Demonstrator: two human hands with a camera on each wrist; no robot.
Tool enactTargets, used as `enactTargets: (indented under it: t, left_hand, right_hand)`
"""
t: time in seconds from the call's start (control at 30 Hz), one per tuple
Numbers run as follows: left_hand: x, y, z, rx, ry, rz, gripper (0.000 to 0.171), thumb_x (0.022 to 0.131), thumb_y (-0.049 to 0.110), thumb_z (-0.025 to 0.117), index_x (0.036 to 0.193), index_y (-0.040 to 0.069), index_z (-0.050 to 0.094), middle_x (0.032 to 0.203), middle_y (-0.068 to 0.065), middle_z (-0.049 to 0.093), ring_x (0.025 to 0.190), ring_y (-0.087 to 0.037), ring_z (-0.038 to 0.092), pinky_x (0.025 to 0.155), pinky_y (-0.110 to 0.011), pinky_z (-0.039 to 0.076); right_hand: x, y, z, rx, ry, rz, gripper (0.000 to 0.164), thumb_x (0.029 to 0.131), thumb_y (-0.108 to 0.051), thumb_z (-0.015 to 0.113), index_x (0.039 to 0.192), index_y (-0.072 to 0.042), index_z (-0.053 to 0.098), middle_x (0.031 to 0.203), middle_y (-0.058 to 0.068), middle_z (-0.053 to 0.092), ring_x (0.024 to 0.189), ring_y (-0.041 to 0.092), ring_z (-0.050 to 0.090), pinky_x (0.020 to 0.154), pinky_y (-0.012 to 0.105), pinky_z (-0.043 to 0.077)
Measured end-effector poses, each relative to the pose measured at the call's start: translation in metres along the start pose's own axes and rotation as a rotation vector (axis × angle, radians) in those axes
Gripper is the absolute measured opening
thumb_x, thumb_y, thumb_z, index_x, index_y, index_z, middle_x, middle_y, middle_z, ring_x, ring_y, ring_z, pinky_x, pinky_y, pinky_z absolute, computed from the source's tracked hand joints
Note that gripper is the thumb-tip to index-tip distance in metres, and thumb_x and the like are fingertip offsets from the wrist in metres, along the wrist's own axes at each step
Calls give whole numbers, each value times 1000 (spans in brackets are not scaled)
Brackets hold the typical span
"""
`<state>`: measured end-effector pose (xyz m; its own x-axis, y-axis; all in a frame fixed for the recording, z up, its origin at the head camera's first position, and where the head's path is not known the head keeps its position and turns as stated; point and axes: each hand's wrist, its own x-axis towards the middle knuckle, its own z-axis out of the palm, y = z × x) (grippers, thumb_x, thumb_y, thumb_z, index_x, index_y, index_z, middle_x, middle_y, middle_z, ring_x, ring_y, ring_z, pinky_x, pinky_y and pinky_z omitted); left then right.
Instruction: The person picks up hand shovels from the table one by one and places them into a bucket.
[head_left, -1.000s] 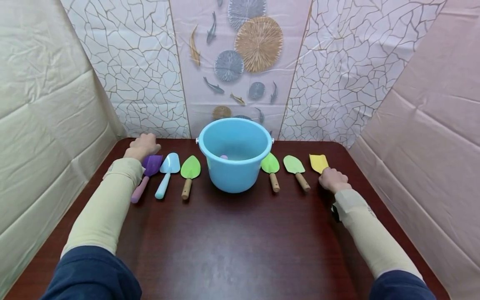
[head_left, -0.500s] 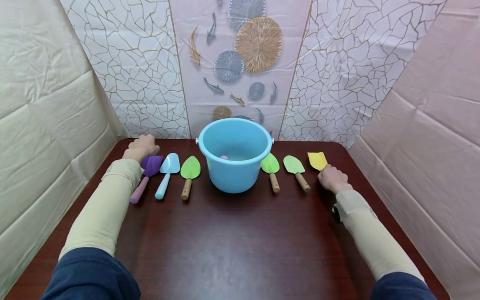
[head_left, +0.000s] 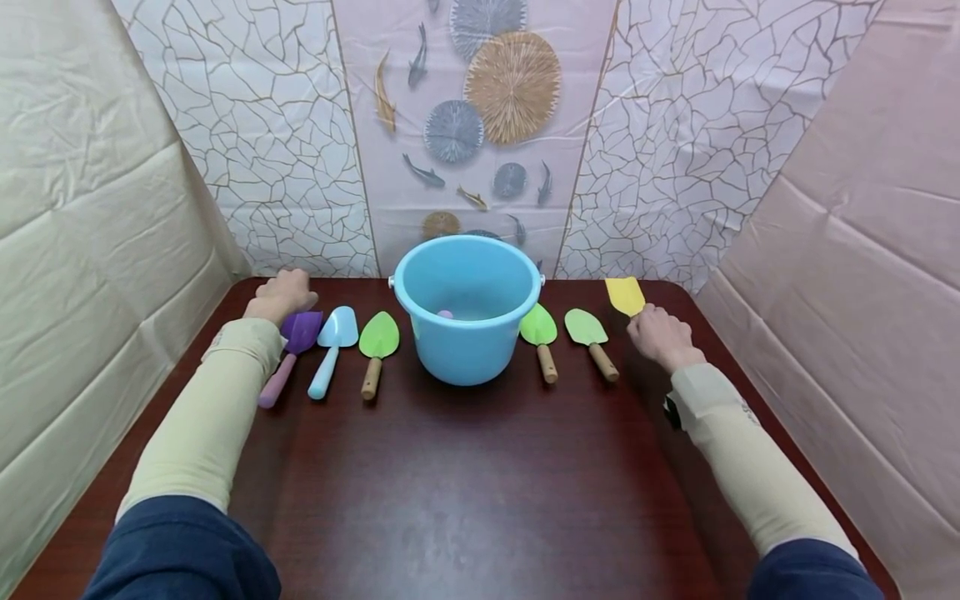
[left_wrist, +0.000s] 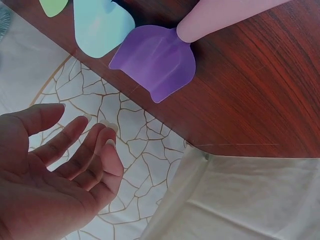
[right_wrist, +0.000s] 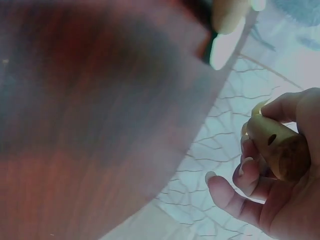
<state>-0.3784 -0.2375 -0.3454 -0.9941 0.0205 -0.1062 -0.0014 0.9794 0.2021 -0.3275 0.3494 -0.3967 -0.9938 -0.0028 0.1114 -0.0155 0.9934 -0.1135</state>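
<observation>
At the back right of the table, my right hand [head_left: 663, 336] grips a yellow hand trowel [head_left: 625, 294] by its wooden handle [right_wrist: 275, 145]. Its blade points toward the back wall; in the right wrist view most of the blade is hidden. My left hand [head_left: 281, 296] is over the far left corner, just behind a purple trowel [head_left: 302, 331] with a pink handle. It holds nothing, and in the left wrist view its fingers [left_wrist: 70, 137] are loosely bent, palm showing, apart from the purple blade.
A light blue bucket [head_left: 465, 354] stands at the back centre, a small pink thing [head_left: 446, 314] inside it. To its left lie a light blue trowel [head_left: 339, 327] and a green one [head_left: 378, 335]. Right of it lie a bright green trowel [head_left: 538, 325] and a pale green one [head_left: 584, 327].
The yellow trowel has moved back and slightly left with my right hand, which keeps its grip. My left hand has shifted only slightly; the bucket and other trowels stay put.
</observation>
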Motion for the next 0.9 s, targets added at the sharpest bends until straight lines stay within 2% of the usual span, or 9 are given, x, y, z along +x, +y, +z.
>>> enactTargets:
  t: [0.2, 0.4, 0.57, 0.73, 0.9]
  left_hand:
    - [-2, -1, 0, 20, -11, -4, 41, 92, 18, 43, 123, -9, 49, 126, -37, 48, 111, -54, 52, 89, -62, 43]
    - [-2, -5, 3, 28, -17, -2, 42, 92, 18, 43, 123, -11, 49, 125, -38, 48, 111, -55, 51, 90, -63, 42]
    - [-1, -9, 9, 52, -37, 10, 44, 93, 17, 44, 127, -11, 45, 127, -38, 47, 113, -56, 50, 89, -62, 42]
    - [0, -10, 13, 50, -41, 13, 45, 93, 16, 43, 129, -10, 43, 127, -38, 47, 113, -56, 50, 89, -62, 43]
    - [2, -9, 14, 47, -28, 22, 42, 92, 16, 44, 125, -9, 45, 126, -39, 48, 113, -57, 50, 89, -63, 42]
  right_hand:
    - [4, -8, -11, -18, 17, -33, 28, 95, -20, 35, 85, 3, 47, 76, 21, 53, 62, 35, 55, 51, 45, 42]
    - [5, -16, -21, -33, 26, -50, 25, 94, -20, 35, 80, -1, 45, 74, 16, 50, 62, 33, 52, 53, 45, 40]
    - [6, -22, -32, -33, 32, -68, 25, 93, -19, 35, 72, -6, 42, 69, 13, 45, 58, 29, 47, 50, 40, 35]
    - [8, -29, -42, -47, 67, -99, 26, 93, -20, 36, 71, -7, 44, 73, 15, 51, 60, 32, 52, 49, 42, 38]
    - [10, -37, -50, -39, 61, -94, 26, 94, -21, 35, 74, -7, 44, 75, 16, 51, 63, 34, 54, 53, 45, 40]
